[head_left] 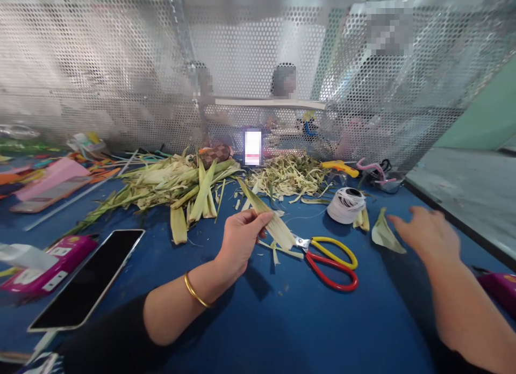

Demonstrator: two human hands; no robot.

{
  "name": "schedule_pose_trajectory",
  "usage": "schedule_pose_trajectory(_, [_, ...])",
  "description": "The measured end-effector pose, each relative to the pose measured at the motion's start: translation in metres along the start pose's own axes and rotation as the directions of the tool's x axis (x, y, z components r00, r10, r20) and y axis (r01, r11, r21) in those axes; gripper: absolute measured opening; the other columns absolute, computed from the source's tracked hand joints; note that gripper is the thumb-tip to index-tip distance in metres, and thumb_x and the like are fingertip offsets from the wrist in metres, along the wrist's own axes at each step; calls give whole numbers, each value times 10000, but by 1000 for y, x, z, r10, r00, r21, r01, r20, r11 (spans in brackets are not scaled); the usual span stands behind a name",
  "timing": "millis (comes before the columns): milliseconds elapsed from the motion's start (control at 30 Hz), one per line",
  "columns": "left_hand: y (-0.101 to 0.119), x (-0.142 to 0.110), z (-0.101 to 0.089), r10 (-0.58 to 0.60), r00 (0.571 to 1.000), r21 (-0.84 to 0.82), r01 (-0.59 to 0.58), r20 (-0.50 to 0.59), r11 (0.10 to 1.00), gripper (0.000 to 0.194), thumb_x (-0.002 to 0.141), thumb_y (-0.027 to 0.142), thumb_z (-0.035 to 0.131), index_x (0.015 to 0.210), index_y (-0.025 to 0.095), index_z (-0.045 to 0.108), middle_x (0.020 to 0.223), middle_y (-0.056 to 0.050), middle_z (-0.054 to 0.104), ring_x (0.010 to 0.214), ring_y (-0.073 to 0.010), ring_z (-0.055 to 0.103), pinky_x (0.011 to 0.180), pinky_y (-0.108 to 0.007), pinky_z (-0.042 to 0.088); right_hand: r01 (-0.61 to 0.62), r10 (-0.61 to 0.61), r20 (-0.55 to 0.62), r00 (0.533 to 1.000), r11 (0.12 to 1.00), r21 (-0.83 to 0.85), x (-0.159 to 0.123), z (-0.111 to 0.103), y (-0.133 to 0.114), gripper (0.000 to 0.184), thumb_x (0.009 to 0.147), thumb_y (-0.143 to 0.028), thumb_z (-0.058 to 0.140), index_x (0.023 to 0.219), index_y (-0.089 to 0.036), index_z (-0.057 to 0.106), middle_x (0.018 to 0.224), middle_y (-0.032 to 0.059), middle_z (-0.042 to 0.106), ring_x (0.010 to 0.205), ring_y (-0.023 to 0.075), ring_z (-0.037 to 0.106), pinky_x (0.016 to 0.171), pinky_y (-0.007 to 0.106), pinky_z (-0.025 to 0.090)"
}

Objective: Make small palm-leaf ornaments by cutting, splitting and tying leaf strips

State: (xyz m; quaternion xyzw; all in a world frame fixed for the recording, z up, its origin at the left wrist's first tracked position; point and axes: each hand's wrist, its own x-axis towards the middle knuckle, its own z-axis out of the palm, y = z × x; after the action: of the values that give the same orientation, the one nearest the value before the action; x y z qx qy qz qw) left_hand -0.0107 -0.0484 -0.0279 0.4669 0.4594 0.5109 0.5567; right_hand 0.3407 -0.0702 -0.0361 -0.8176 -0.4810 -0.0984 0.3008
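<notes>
My left hand (242,237) pinches a long pale-green corn husk piece (274,221) between thumb and fingers, held above the blue table (278,331). Beyond the fingertips lie scissors (328,261) with one yellow and one red handle, their blades partly hidden by the husk. Thin husk strips (276,250) lie beneath it. On the right, my right hand (427,234) is slightly blurred, thumb apart from the fingers, with nothing seen in it. A small cupped husk piece (385,234) lies just left of that thumb. A ball of white thread (345,205) stands between the hands, farther back.
Behind are a heap of corn husks (161,186) and a pile of shredded husk (288,175). A yellow-handled tool (341,168) lies at the back right. A phone (91,280) and a magenta power strip (52,266) lie left. A perforated metal screen (250,46) closes the back; people show through it.
</notes>
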Motion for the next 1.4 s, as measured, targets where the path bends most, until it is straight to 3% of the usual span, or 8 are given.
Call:
schedule_pose_trajectory(100, [1, -3, 1, 30, 1000, 10, -30, 8, 999, 212, 679, 320, 698, 591, 135, 642, 458, 26, 491, 426, -52, 394, 407, -194, 265, -42, 56, -198, 979, 997, 71, -28, -16, -54, 296, 782, -422, 512, 909, -193, 650, 959, 180, 642, 953, 343, 581, 812, 470, 414])
schedule_pose_trajectory(167, [0, -5, 2, 41, 999, 17, -40, -1, 999, 208, 681, 325, 695, 608, 133, 655, 468, 23, 502, 431, -55, 395, 409, -197, 266, 41, -70, 54, 996, 908, 418, -57, -18, -95, 292, 771, -461, 519, 862, -217, 652, 870, 103, 679, 836, 274, 619, 766, 401, 464])
schedule_pose_trajectory(333, [-1, -7, 4, 61, 998, 21, -61, -26, 998, 208, 666, 331, 705, 616, 134, 659, 501, 13, 557, 459, -71, 441, 436, -199, 316, -390, -384, 638, 668, 549, 739, -124, 4, -163, 303, 725, -491, 624, 815, -202, 631, 730, 33, 680, 674, 204, 637, 611, 316, 508])
schedule_pose_trajectory(567, [0, -14, 6, -54, 995, -91, 62, 85, 994, 211, 687, 339, 680, 698, 128, 669, 568, -29, 639, 524, -120, 561, 463, -205, 381, -439, -61, 469, 881, 264, 859, -117, 12, -161, 312, 639, -468, 740, 686, -182, 623, 612, 0, 609, 590, 156, 573, 520, 258, 480])
schedule_pose_trajectory(833, [10, -3, -6, -77, 996, -307, 84, 36, 948, 489, 712, 594, 591, 828, 127, 677, 758, -69, 685, 632, -133, 605, 526, -215, 417, -174, -75, 224, 972, 414, 894, -76, -8, -158, 271, 707, -452, 670, 667, -192, 604, 549, -20, 590, 546, 134, 562, 566, 265, 471])
schedule_pose_trajectory(967, [17, 1, -9, -24, 999, -205, 29, 23, 978, 445, 724, 563, 601, 828, 138, 685, 798, -68, 676, 703, -135, 599, 572, -216, 424, -150, -334, 380, 863, 550, 822, -67, -17, -165, 265, 718, -432, 642, 632, -185, 597, 522, -20, 587, 516, 129, 553, 562, 268, 449])
schedule_pose_trajectory(1133, [13, -8, -1, -9, 964, -5, 11, 266, 1000, 302, 593, 357, 770, 789, 147, 677, 739, -32, 662, 679, -126, 576, 604, -219, 427, -179, -429, 524, 735, 623, 761, -87, -2, -173, 266, 706, -383, 651, 568, -188, 535, 486, -42, 541, 465, 121, 537, 508, 248, 407])
schedule_pose_trajectory(1400, [5, -10, 2, -85, 957, 14, 84, 277, 996, 253, 670, 393, 673, 698, 143, 647, 645, -15, 628, 581, -118, 545, 525, -219, 415, -315, -352, 546, 760, 536, 783, -100, 5, -173, 227, 701, -389, 658, 638, -180, 596, 545, -24, 582, 540, 127, 540, 537, 251, 438])
